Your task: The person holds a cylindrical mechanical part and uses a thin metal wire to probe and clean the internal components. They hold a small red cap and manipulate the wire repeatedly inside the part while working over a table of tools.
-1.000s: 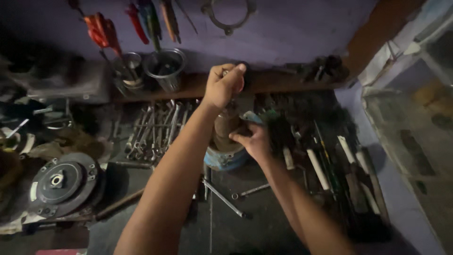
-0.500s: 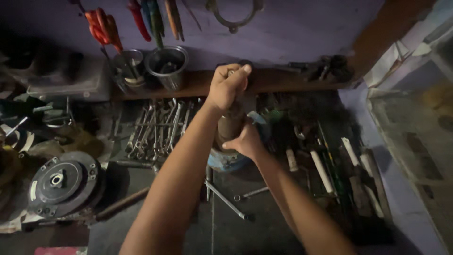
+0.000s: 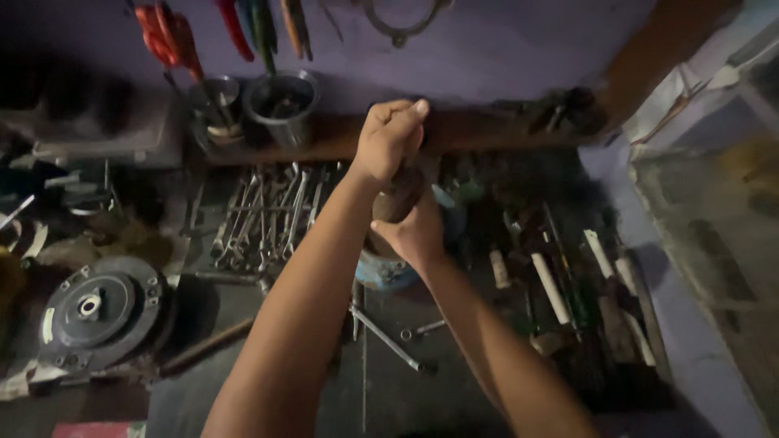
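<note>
The left hand [image 3: 391, 139] was closed in a fist around the top of something upright — most likely a tool handle, though the fingers hid it. Directly beneath that fist stood a dark rounded part [image 3: 396, 199], and the right hand [image 3: 415, 234] wrapped around its near side, gripping it from below. Stacked one above the other like that, the lower hand seemed to steady the part while the upper one bore down on it or turned it. Just under the right hand a blue base [image 3: 381, 272] showed, and the part appeared to sit on it; the join was hidden by the palm.

To the left of both hands lay a fanned row of spanners [image 3: 264, 219], close but not touching. Farther left and nearer the person sat a round pulley-like disc [image 3: 101, 308]. Beyond the fist, two metal cups [image 3: 251, 105] stood on a wooden shelf, with pliers [image 3: 166, 36] hanging above them. On the right side, pale-handled tools [image 3: 552, 288] lay in a crowded heap. Below the right wrist a long wrench [image 3: 388, 339] lay loose on the bench — nothing blocked the hands themselves.
</note>
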